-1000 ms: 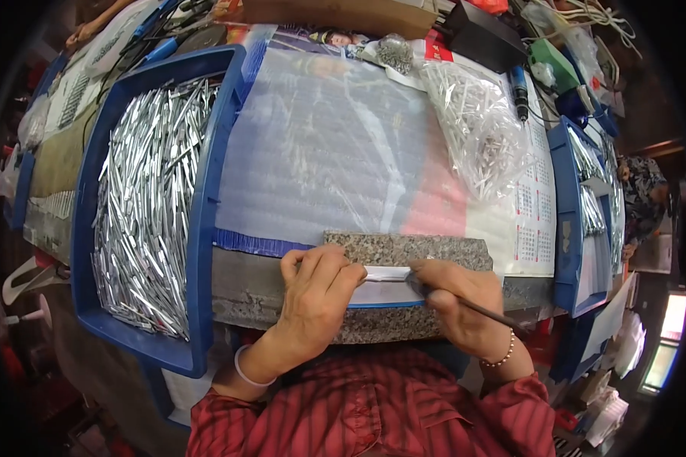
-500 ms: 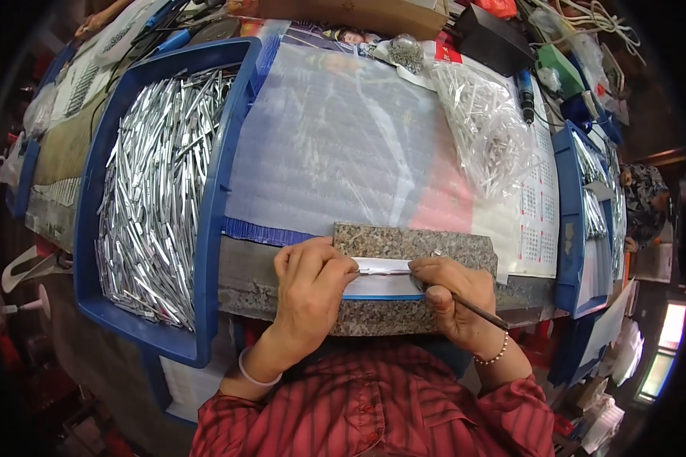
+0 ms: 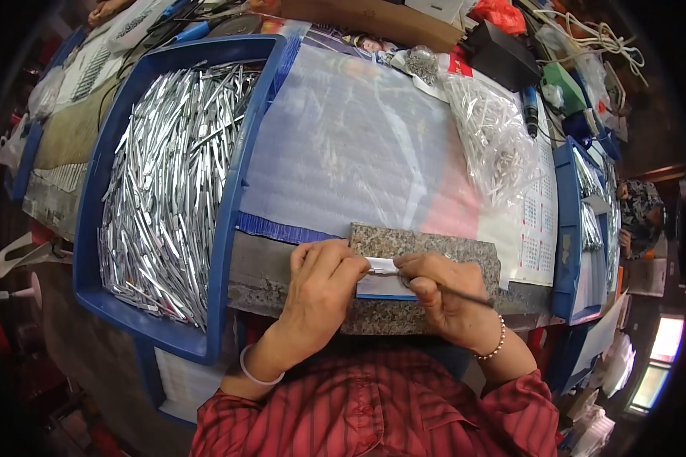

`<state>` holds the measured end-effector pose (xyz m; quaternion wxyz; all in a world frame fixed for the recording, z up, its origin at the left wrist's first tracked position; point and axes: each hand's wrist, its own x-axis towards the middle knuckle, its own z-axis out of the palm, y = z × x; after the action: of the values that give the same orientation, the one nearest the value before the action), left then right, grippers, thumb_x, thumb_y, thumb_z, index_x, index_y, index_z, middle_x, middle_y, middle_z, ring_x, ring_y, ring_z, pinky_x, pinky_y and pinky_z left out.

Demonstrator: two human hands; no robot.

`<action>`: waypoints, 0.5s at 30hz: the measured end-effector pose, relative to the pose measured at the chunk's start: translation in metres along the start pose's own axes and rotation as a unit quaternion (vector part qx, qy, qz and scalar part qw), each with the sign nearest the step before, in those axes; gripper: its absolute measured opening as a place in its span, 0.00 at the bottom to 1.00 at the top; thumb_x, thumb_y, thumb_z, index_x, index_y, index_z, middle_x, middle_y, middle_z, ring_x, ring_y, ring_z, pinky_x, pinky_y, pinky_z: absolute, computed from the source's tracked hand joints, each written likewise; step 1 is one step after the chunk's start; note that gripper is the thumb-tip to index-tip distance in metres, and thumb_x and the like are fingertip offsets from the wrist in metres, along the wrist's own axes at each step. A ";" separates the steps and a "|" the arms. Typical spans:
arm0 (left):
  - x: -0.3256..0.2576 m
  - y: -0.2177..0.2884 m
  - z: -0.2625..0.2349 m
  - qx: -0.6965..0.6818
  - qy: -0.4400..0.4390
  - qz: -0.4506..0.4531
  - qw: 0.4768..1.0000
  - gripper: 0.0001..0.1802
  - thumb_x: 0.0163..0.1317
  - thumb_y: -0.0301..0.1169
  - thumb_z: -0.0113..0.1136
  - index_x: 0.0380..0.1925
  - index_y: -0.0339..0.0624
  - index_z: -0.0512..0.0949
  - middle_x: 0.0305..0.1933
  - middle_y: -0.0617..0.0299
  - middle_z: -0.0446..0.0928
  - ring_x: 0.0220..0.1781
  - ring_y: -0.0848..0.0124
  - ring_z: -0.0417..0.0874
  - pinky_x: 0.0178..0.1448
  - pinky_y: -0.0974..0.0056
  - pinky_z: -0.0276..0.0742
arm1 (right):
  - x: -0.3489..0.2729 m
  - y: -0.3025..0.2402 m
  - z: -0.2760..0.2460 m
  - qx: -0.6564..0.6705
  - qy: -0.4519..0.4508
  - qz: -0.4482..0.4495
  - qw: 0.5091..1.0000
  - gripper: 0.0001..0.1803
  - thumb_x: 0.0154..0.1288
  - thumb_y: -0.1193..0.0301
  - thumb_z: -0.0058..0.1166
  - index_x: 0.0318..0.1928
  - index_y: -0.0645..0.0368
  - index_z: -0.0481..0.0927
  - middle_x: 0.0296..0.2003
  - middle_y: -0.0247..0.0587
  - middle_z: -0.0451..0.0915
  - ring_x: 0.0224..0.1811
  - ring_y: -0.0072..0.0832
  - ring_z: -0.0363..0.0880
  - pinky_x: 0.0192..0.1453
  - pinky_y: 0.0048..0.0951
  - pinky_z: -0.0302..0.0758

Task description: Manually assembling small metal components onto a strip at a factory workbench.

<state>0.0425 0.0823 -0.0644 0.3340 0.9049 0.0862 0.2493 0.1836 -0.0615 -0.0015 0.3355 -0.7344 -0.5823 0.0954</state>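
Over a speckled granite slab (image 3: 427, 240) at the table's front edge, my two hands work close together. My left hand (image 3: 318, 293) is closed, its thumb and fingertips pinching the left end of a small slim metal strip (image 3: 381, 271). My right hand (image 3: 453, 305) is closed round a thin dark rod-like tool (image 3: 469, 296), whose back end sticks out to the right. Its fingertips meet the strip's right end, hiding the tool's tip. Below the strip, a white pad with a blue edge (image 3: 389, 287) lies on the slab.
On the left stands a blue tray (image 3: 215, 305) heaped with slim silvery metal pieces (image 3: 171, 175). A translucent sheet (image 3: 343, 145) covers the middle of the table. Farther right are a clear bag of white strips (image 3: 492, 145), a dark box (image 3: 501, 57) and another blue tray (image 3: 565, 266).
My hands have drawn closer together, covering more of the strip and pad. The right hand's tool lies flatter. The whole view has shifted slightly, with the left tray appearing farther right.
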 end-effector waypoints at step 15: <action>-0.001 -0.001 -0.002 0.002 0.026 0.002 1.000 0.10 0.52 0.21 0.60 0.36 0.39 0.75 0.35 0.56 0.72 0.41 0.57 0.76 0.50 0.55 0.70 | 0.011 -0.005 0.006 0.103 0.011 0.026 0.994 0.08 0.67 0.68 0.57 0.37 0.60 0.77 0.32 0.45 0.81 0.26 0.42 0.81 0.25 0.34 0.75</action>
<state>0.0409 0.0838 -0.0646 0.3296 0.8989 0.0934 0.2733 0.1795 -0.0487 -0.0004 0.4131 -0.7118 -0.5463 0.1553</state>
